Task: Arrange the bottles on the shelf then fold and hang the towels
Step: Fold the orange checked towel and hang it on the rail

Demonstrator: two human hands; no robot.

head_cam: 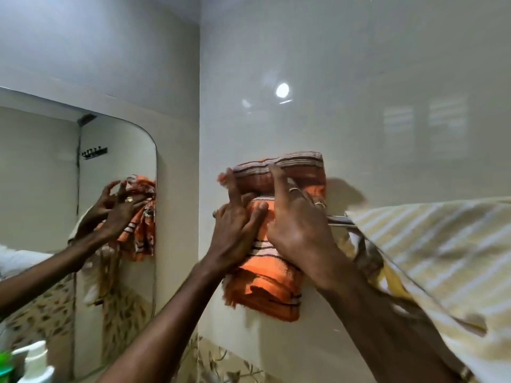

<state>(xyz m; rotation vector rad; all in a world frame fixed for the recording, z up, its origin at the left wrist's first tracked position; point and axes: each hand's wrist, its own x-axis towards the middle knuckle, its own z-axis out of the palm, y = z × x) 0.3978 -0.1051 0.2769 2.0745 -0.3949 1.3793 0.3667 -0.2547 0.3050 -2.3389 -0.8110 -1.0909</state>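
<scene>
A folded orange towel [276, 283] with brown and white stripes hangs over a chrome towel bar [338, 219] on the white tiled wall. My left hand [237, 225] lies on its left side, index finger pointing up against the top fold, the other fingers curled on the cloth. My right hand [296, 217], with rings, presses on the towel's front, its index finger reaching the top edge. A cream and yellow striped towel [431, 252] is draped over my right forearm. White bottles [36, 363] stand at the lower left.
A rounded mirror [55, 189] on the left wall reflects my hands and the orange towel. A green container [5, 366] sits beside the bottles. Leaf-patterned tiles [221, 363] run below the white wall.
</scene>
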